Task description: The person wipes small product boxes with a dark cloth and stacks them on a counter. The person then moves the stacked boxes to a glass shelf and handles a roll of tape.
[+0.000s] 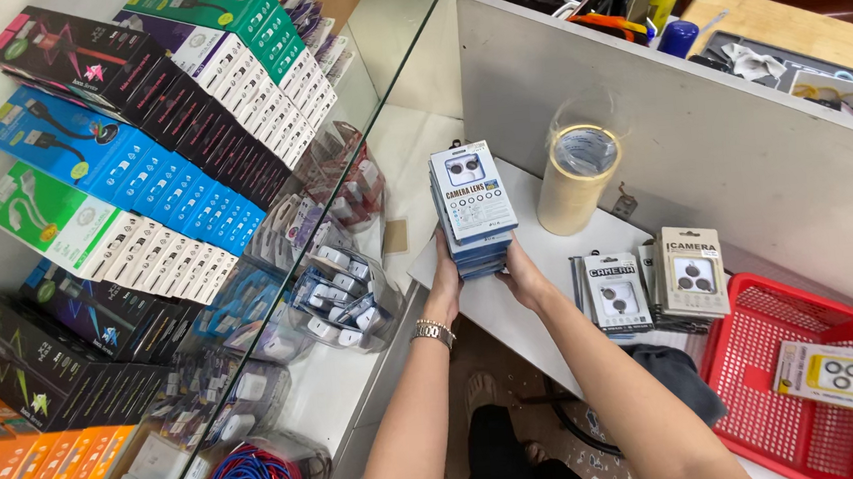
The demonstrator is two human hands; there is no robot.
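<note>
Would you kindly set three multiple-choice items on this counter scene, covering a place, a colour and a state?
1. Where is the beige roll of tape?
A. in the basket
B. on the white counter, right of the held stack
C. on the glass shelf

2. What colour is the plastic mesh basket?
A. red
B. blue
C. green

3. How is the stack of blue-and-white lens packets held?
A. lying untouched
B. by one hand
C. between the left hand and right hand

Answers: 1 B, it stands beside the grey partition; 2 A, its mesh is red; 3 C, both hands clasp its sides.
</note>
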